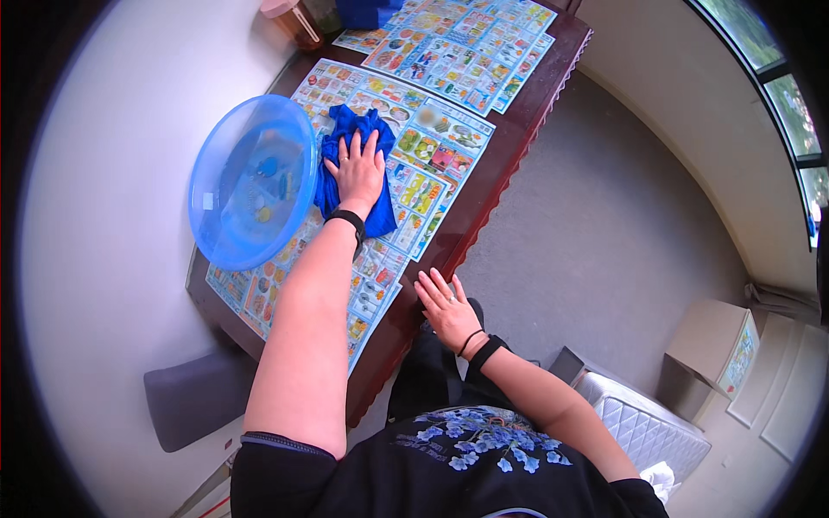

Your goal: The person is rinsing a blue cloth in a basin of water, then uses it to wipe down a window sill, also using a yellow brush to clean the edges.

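My left hand (360,173) lies flat, fingers spread, on a crumpled blue cloth (382,217), which rests on printed flyer sheets (414,139) covering much of a dark red table (447,243). A translucent blue plastic basin (252,181) is just left of the cloth, its rim beside it. The basin seems to hold clear water, and small coloured shapes show at its bottom. My right hand (449,307) rests by the table's near right edge, holding nothing, with its fingers slightly apart.
At the table's far end stand a brown-tinted container with a pink lid (295,22) and a blue object (369,13). A grey padded seat (194,395) is at lower left. On the right are a cardboard box (709,343), a quilted mattress (647,424) and grey floor (602,213).
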Demonstrator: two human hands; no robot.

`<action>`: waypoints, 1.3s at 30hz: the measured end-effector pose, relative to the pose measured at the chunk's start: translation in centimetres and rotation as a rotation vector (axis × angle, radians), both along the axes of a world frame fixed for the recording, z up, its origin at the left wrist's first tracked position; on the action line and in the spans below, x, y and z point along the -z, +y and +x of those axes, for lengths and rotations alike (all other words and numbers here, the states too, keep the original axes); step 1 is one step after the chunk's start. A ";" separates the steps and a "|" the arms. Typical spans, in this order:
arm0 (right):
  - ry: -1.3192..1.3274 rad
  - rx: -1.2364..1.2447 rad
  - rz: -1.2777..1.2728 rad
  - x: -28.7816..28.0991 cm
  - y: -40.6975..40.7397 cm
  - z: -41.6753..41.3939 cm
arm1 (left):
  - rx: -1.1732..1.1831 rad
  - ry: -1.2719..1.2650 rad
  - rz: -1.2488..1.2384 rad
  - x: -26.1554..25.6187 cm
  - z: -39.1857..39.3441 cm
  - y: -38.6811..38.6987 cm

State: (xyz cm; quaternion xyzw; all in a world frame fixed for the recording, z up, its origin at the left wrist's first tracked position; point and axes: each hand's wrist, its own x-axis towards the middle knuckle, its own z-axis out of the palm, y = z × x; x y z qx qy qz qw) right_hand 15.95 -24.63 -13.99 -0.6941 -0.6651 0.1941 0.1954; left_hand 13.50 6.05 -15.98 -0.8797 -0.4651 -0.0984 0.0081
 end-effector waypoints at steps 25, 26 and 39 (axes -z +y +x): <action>0.406 0.200 0.086 2.6 -6.3 1.0 | 0.448 0.121 -0.175 -3.6 -12.5 -25.1; 0.408 0.205 0.089 2.9 -6.7 1.1 | 0.428 0.139 -0.153 -3.5 -12.2 -25.2; 0.381 0.374 0.099 3.8 -8.3 4.7 | 0.427 0.033 -0.074 -2.4 2.3 -19.3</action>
